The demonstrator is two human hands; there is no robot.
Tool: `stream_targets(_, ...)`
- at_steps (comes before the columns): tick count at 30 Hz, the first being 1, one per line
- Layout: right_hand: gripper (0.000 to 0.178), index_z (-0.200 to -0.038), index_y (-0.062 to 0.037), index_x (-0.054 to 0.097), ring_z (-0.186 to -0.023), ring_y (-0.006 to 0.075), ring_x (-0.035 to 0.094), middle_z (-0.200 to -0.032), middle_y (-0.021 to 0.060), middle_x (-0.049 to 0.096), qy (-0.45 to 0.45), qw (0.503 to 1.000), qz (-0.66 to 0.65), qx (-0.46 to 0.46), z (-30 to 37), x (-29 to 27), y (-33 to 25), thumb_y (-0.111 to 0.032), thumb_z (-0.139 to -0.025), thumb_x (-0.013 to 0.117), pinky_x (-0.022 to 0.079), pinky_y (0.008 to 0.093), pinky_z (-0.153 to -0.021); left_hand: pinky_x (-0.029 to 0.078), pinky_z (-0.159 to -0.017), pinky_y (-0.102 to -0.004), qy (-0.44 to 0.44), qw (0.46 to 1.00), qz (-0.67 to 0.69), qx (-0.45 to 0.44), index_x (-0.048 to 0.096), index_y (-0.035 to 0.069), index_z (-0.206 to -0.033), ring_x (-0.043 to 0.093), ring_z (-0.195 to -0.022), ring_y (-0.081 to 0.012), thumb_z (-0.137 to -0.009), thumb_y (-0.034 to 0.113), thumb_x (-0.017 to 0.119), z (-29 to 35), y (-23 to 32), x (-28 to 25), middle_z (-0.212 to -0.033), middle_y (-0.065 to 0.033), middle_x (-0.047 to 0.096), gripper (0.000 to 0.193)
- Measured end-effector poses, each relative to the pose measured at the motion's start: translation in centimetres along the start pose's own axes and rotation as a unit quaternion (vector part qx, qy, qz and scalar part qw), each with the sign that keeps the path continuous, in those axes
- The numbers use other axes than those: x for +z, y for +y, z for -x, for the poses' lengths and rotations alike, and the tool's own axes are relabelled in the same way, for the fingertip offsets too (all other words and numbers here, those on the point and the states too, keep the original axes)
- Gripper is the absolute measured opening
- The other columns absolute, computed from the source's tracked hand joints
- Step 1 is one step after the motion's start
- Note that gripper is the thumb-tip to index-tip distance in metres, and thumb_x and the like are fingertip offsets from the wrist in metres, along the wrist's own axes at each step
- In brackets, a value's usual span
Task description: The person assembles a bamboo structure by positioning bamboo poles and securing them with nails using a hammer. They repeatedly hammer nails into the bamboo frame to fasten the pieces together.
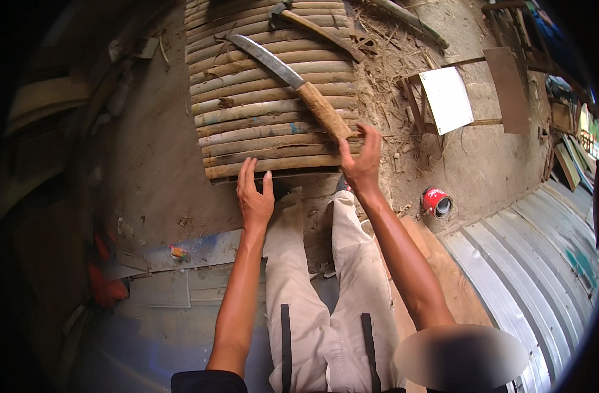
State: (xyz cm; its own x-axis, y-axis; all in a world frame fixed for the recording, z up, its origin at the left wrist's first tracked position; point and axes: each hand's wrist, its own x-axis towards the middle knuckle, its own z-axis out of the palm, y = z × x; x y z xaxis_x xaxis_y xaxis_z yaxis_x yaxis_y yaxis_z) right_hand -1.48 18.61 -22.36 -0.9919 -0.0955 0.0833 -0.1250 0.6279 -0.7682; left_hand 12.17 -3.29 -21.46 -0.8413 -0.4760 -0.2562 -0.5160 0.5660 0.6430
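A machete (267,59) with a curved steel blade and a thick wooden handle lies slantwise on a slatted bamboo bench (260,145). Its handle points toward me. Beside the butt of that handle is my right hand (363,162), thumb and fingers apart; whether a fingertip touches the wood I cannot tell. My left hand (255,202) is at the bench's near edge, its fingers stretched out and holding nothing. Farther up the bench lies a hammer (319,31) with a wooden handle, its head to the left.
A red can (437,202) lies on the dirt floor at the right. Corrugated metal sheets (509,255) cover the ground at the lower right. A white panel (447,99) leans on a wooden frame at the upper right. Wood shavings (394,56) litter the ground beside the bench.
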Motion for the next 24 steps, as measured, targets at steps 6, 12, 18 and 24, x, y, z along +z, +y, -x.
stream_targets(6,0.029,-0.113,-0.0016,0.060,-0.107,0.0337,0.057,-0.111,0.0162,0.058,0.039,0.999,-0.004,-0.007,0.8,0.5,-0.4,-0.010,-0.086,0.069,0.044,0.0439,-0.093,0.005,-0.121,-0.0585,-0.084,0.977,-0.194,0.033,0.016,0.027,-0.161,0.006,-0.154,-0.0355,-0.101,0.033,0.057,-0.1,-0.7,5.0,-0.168,-0.0130,0.003,0.074)
stream_targets(12,0.031,-0.116,-0.0043,0.059,-0.114,0.0330,0.053,-0.118,0.0148,0.055,0.008,0.998,0.002,0.068,5.6,-2.4,0.3,-0.011,-0.086,0.066,0.038,0.0456,-0.097,0.002,-0.120,-0.0589,-0.029,0.975,-0.204,0.082,0.014,0.024,-0.162,0.006,-0.154,-0.0368,-0.102,0.039,0.051,0.2,-1.5,6.1,-0.168,-0.0131,0.003,0.072)
stream_targets(18,0.039,-0.120,-0.0033,0.057,-0.117,0.0346,0.052,-0.121,0.0166,0.055,0.014,0.999,-0.011,0.052,3.5,-1.8,0.6,-0.013,-0.085,0.069,0.038,0.0459,-0.099,-0.002,-0.121,-0.0589,0.004,0.951,-0.202,0.233,0.011,0.012,-0.161,0.006,-0.154,-0.0317,-0.100,0.052,0.050,-3.0,0.3,6.8,-0.167,-0.0129,0.007,0.082)
stream_targets(24,0.059,-0.131,-0.0003,0.047,-0.120,0.0350,0.050,-0.128,0.0176,0.050,-0.034,0.998,0.038,-0.033,-2.2,-0.1,0.7,-0.021,-0.083,0.075,0.038,0.0463,-0.100,0.002,-0.122,-0.0571,0.045,0.950,-0.252,0.179,0.017,0.010,-0.160,0.011,-0.154,-0.0263,-0.103,0.042,0.043,-6.6,1.7,8.9,-0.167,-0.0091,0.013,0.071)
